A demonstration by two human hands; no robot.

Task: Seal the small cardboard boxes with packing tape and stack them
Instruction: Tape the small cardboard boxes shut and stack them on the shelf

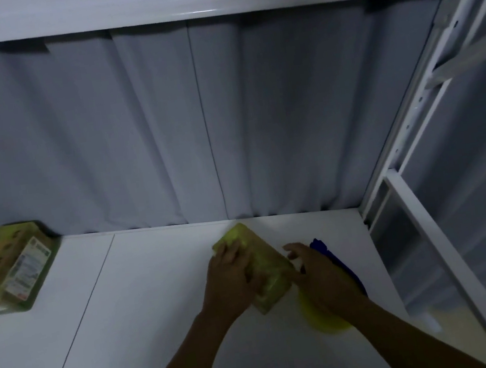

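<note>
Left hand [229, 280] grip curled round small box [268, 269], right hand [322, 279] spread beside it

head view, looking down, close above table [108, 345]

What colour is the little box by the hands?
The box looks yellow-green, in the head view.

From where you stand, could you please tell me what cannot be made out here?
Head view, dim throughout:
small box seam: covered by left hand, blurred; tape unclear.
blue-and-yellow tool: mostly under right hand; grip unclear.
far-left boxes: cut by frame edge; label print too small.
</note>
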